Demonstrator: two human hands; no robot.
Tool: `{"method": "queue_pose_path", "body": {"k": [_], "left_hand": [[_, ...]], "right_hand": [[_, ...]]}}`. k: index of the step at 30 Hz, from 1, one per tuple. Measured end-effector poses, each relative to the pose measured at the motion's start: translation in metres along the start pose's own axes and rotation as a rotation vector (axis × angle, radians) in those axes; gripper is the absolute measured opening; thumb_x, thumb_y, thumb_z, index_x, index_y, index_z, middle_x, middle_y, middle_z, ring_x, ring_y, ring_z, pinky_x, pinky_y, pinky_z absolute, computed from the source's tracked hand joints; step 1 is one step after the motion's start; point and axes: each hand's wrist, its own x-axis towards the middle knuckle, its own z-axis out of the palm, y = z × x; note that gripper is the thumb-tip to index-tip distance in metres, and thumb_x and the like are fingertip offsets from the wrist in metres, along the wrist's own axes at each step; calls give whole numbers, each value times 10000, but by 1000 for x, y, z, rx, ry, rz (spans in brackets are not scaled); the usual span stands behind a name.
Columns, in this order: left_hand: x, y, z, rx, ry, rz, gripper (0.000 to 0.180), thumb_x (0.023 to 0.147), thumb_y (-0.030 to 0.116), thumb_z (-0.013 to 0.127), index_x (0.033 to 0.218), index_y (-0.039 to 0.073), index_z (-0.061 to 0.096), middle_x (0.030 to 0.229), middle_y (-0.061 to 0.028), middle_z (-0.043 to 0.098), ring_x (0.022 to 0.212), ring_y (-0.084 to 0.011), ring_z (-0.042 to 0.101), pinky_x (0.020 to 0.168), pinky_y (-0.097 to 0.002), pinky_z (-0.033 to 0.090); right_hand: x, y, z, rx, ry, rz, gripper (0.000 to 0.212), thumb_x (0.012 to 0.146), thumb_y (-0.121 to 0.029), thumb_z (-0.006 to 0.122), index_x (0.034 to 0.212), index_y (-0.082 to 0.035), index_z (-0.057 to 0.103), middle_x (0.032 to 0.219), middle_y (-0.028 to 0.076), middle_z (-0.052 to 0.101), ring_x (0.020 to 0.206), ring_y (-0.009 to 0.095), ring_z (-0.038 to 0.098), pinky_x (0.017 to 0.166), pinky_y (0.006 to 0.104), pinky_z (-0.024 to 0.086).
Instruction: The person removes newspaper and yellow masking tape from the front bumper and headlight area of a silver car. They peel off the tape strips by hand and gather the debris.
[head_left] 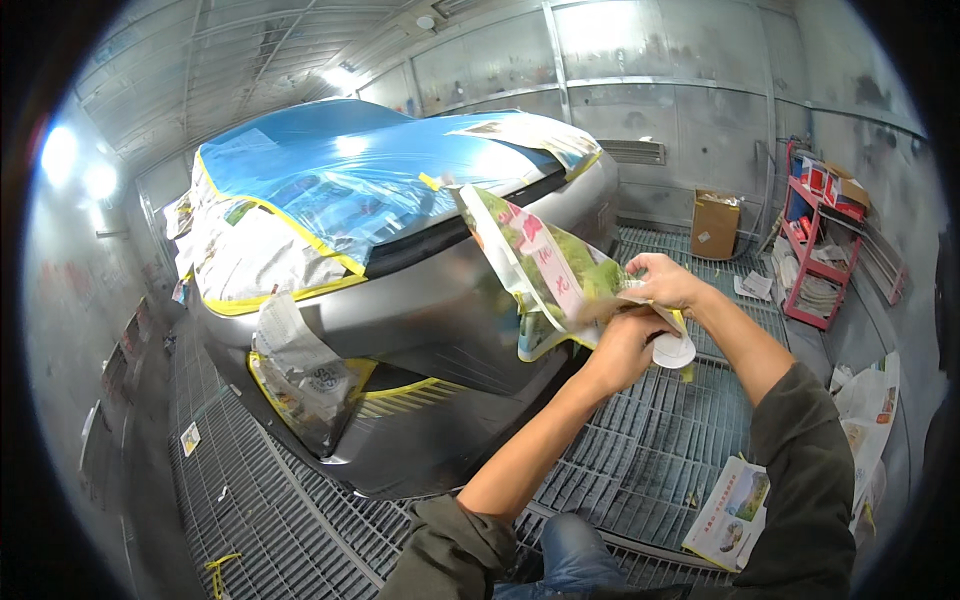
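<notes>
A printed paper sheet (545,265) in green, pink and white, with yellow tape along its edges, hangs in front of the car's corner. My left hand (630,345) is closed on its near right end. Just above and beyond, my right hand (662,282) pinches the same end with thumb and fingers. A round white disc with yellow under it (674,350) shows beside my left hand; I cannot tell whether it is a tape roll. Behind the sheet stands a grey car (440,290), partly covered by blue-tinted plastic film (330,165) and paper bordered with yellow tape.
Metal grating (640,460) forms the floor. On the right stand a cardboard box (715,225) and a red shelf rack (808,300) full of supplies. Printed paper (728,515) lies on the grating near my right arm. A yellow tape scrap (218,570) is at lower left.
</notes>
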Motion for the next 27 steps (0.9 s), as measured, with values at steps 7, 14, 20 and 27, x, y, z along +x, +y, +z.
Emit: {"method": "queue_pose_path", "body": {"k": [7, 14, 20, 27], "left_hand": [[-35, 12, 42, 201, -27, -35, 328, 857, 140, 711, 1155, 18, 651, 1182, -209, 628, 1123, -388, 585, 981, -443, 478], [-93, 25, 8, 115, -220, -281, 388, 866, 192, 727, 1201, 11, 650, 1176, -190, 648, 1082, -366, 627, 933, -413, 511], [-143, 36, -13, -45, -240, -449, 337, 866, 129, 734, 1178, 21, 671, 1069, -132, 684, 963, -260, 673, 853, -347, 535], [-213, 43, -20, -148, -217, -682, 320, 872, 113, 726, 1180, 36, 687, 966, -92, 701, 912, -187, 674, 848, -322, 530]], "right_hand": [[-45, 84, -69, -176, 380, 49, 562, 667, -52, 857, 1152, 7, 580, 960, 150, 644, 856, 215, 636, 739, 346, 516], [-151, 181, -143, -89, 537, 159, 493, 700, -21, 814, 1102, -8, 529, 1023, 110, 608, 925, 184, 598, 760, 358, 501], [-244, 270, -184, -482, 811, 277, 504, 676, 0, 791, 1102, -44, 524, 1045, 46, 578, 934, 170, 572, 789, 346, 481], [-431, 358, -220, -1085, 1005, 552, 538, 847, -114, 647, 1369, -124, 521, 1234, 177, 653, 1128, 357, 619, 941, 424, 475]]}}
